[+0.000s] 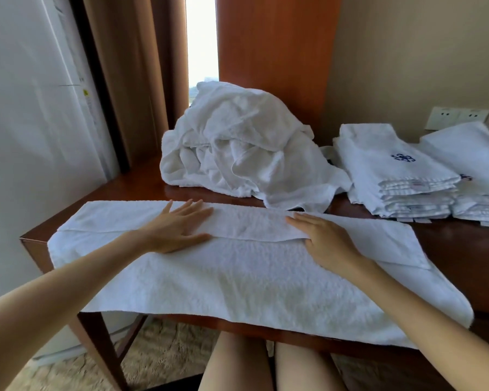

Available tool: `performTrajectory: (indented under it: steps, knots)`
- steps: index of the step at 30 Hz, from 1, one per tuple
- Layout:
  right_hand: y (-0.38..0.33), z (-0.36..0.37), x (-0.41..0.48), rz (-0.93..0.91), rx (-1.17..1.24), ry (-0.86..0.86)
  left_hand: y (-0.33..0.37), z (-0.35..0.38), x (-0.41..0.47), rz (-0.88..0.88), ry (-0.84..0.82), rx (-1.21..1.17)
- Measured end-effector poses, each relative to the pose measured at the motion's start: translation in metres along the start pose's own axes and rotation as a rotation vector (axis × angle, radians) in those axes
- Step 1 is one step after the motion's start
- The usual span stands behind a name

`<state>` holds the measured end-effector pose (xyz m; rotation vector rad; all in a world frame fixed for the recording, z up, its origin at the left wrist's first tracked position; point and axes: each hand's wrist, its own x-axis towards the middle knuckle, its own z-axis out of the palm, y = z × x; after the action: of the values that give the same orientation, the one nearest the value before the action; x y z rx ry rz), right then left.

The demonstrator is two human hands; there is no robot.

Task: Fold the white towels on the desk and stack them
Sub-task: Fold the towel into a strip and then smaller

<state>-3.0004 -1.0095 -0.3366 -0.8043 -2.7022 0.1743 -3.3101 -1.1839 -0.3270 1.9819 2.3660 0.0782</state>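
Fig. My left hand and right hand, both flat and holding nothing, press the folded flap of the towel on the table, just before the unfolded heap. The towel's overhanging near edge may slide off if tugged.

Hotel room: monogrammed towel stacks, curtains.

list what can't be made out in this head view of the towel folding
Head view, crumpled pile: the towels overlap, so their count is hidden.
Head view, rightmost folded stack: cut off by the right edge.
Head view, blue emblem on the other folded stack: too small to read.
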Motion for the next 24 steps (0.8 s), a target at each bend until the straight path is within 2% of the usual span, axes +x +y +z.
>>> performTrajectory:
  steps: [5,7,8,12,14,16,20,24]
  knots:
    - [-0.012,-0.011,-0.003,-0.111,-0.027,0.168,0.089,0.001,0.014,0.274,0.193,-0.015]
    - [-0.008,-0.015,-0.012,-0.201,-0.002,0.243,0.124,0.011,0.021,0.279,0.210,-0.030]
    - [-0.003,-0.017,-0.017,-0.204,-0.011,0.224,0.137,0.015,0.024,0.261,0.210,-0.055]
    - [0.031,-0.025,-0.039,-0.006,-0.057,0.041,0.162,0.024,0.030,0.202,0.223,-0.138]
    - [0.047,-0.032,-0.049,0.024,-0.046,0.024,0.169,0.023,0.034,0.218,0.223,-0.205]
    - [0.059,-0.040,-0.061,0.009,-0.038,0.079,0.178,0.021,0.038,0.246,0.227,-0.246]
    - [0.082,-0.054,-0.085,-0.080,-0.138,0.295,0.186,0.024,0.044,0.280,0.267,-0.241]
    - [0.104,-0.062,-0.103,-0.138,-0.232,0.376,0.181,0.028,0.044,0.300,0.301,-0.289]
